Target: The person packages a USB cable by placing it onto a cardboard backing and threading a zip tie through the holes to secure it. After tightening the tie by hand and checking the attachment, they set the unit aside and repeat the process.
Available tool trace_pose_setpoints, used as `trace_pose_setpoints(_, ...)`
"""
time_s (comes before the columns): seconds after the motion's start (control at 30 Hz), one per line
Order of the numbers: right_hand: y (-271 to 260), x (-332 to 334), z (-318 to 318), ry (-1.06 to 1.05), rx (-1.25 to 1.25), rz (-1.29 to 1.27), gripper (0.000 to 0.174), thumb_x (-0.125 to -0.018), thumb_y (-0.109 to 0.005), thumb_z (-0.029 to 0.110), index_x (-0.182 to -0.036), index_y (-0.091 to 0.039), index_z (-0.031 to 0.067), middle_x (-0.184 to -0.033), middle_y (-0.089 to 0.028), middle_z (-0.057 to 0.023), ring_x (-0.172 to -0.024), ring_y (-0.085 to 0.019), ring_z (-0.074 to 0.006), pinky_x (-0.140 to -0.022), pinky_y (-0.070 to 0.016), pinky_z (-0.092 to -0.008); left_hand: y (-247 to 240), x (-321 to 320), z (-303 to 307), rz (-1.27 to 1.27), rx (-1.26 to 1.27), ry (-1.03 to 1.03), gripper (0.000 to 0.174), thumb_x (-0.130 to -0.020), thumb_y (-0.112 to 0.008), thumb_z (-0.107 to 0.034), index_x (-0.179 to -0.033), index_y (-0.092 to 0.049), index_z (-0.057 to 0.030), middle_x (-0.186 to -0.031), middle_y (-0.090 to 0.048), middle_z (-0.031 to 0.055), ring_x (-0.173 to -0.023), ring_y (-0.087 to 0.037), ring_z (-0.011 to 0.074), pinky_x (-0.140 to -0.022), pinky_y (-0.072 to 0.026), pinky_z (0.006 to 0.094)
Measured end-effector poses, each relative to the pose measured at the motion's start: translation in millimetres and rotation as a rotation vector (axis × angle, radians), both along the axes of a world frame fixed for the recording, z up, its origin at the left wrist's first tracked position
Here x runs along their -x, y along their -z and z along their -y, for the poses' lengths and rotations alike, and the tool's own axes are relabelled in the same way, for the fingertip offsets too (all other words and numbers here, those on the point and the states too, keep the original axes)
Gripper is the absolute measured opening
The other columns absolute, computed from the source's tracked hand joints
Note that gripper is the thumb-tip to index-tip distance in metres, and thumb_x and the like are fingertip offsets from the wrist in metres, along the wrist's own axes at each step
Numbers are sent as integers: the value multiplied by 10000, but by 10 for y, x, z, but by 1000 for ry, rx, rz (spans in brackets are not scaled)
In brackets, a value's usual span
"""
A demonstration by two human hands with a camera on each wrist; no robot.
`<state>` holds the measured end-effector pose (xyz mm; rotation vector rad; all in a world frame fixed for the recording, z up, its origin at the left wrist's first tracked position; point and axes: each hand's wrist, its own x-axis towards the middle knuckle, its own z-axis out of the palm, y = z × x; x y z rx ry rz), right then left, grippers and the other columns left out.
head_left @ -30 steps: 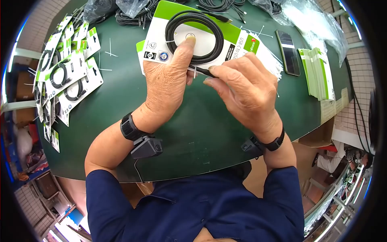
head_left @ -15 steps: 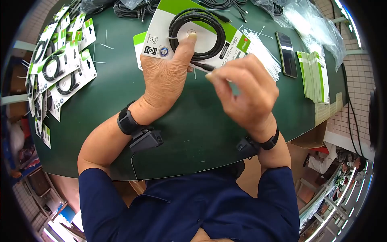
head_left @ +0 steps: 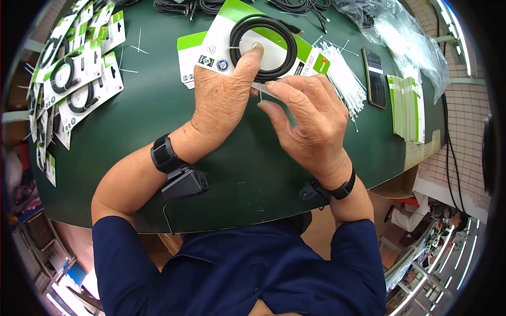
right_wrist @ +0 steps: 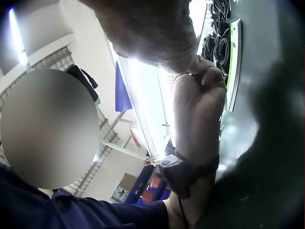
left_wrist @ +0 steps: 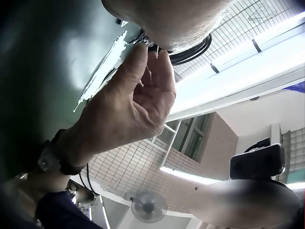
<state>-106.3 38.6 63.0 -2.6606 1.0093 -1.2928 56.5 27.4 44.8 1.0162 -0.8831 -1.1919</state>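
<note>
My left hand (head_left: 224, 102) grips a green-and-white packaging card (head_left: 217, 41), its thumb lying inside a black braided cable coil (head_left: 290, 48) on the card's front. The print on the card reads USB-C. A white cable tie (head_left: 233, 48) crosses the coil's left side. Another thin white tie (head_left: 260, 95) sticks out below the coil, between the right hand's thumb and forefinger. My right hand (head_left: 313, 118) is at the card's lower edge, forefinger against it and thumb apart from that finger. The left wrist view shows this thumb and forefinger (left_wrist: 164, 71) from below.
A second card (head_left: 188, 60) lies behind the held one. Many carded cables (head_left: 79, 73) pile up at the left. Loose white ties (head_left: 342, 79), a phone (head_left: 375, 79) and a stack of cards (head_left: 406, 110) are on the right. Black cables (head_left: 311, 8) and plastic bags (head_left: 387, 31) lie at the back.
My right hand drew back from the cable's end below the coil, then returned to the card's lower edge. The left hand still holds card and coil, now slightly further right in view.
</note>
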Motion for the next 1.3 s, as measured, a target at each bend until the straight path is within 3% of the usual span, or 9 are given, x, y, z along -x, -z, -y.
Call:
trace_pose_setpoints(0.3, 92, -8, -9, -5, 91, -49, 310, -708, -873, -35, -969, -718, 28, -874, -687, -80, -713, -666, -240, -595, -534, -342, 75, 92, -36, 48, 169, -17, 248, -951, -708, -83, -1170, -631, 6, -993, -702, 46, -838, -638, 92, -691, -529, 270)
trace_pose_setpoints(0.57, 142, -28, -2, -87, 120, 34, 263, -738, -873, -25, -908, -675, 6, -867, -684, -89, -720, -672, -227, -586, -539, -328, 37, 81, -20, 19, 157, -33, 221, -947, -717, -83, -1135, -637, 2, -973, -702, 42, -826, -632, 97, -704, -529, 275)
trace_pose_setpoints(0.8, 174, -39, 35, -229, 90, 114, 259, -745, -869, -41, -921, -687, 12, -924, -698, -104, -763, -683, -222, -596, -546, -322, 20, 69, -41, -30, 144, -20, 214, -943, -722, -86, -1122, -641, -2, -950, -699, 35, -816, -631, 97, -691, -529, 279)
trace_pose_setpoints(0.93, 157, 10, 49, -159, 102, 33, 279, -738, -875, -44, -958, -714, 15, -969, -700, -117, -790, -687, -228, -620, -555, -315, 34, 79, -44, -37, 159, -8, 211, -947, -726, -94, -1122, -645, -7, -943, -699, 33, -795, -633, 93, -671, -530, 269)
trace_pose_setpoints(1.03, 153, -7, 21, -112, 58, 142, 307, -721, -880, -49, -983, -732, 15, -981, -700, -118, -816, -694, -233, -653, -571, -323, 7, 64, -82, -48, 122, 21, 209, -954, -729, -107, -1122, -649, -11, -938, -699, 31, -772, -634, 86, -647, -527, 255)
trace_pose_setpoints(1.3, 149, 1, 86, -45, 70, 64, 285, -716, -870, -68, -946, -715, 1, -988, -714, -130, -809, -716, -229, -665, -591, -316, -8, 78, -121, -107, 79, 82, 228, -972, -740, -145, -1142, -666, -11, -935, -707, 21, -732, -633, 62, -588, -509, 218)
